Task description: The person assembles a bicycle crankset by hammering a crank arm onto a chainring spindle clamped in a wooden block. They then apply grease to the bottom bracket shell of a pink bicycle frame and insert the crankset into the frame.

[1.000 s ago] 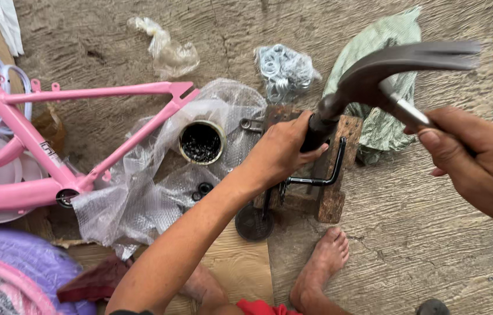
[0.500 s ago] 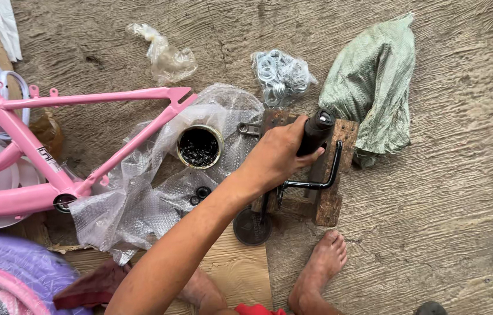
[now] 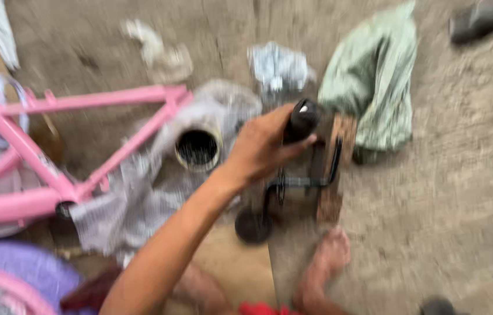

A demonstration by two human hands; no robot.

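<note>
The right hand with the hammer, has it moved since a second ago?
Yes. It hung to the right of the wooden block; now it is gone from view, while the left hand grips the black crank end.

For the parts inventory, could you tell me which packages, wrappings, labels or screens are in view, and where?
Clear plastic wrapping: crumpled under the pink bicycle frame, left.
Green woven sack: bunched, upper right on the floor.
Round tin: open, dark inside, centre.
No screens; any labels too blurred.
</note>
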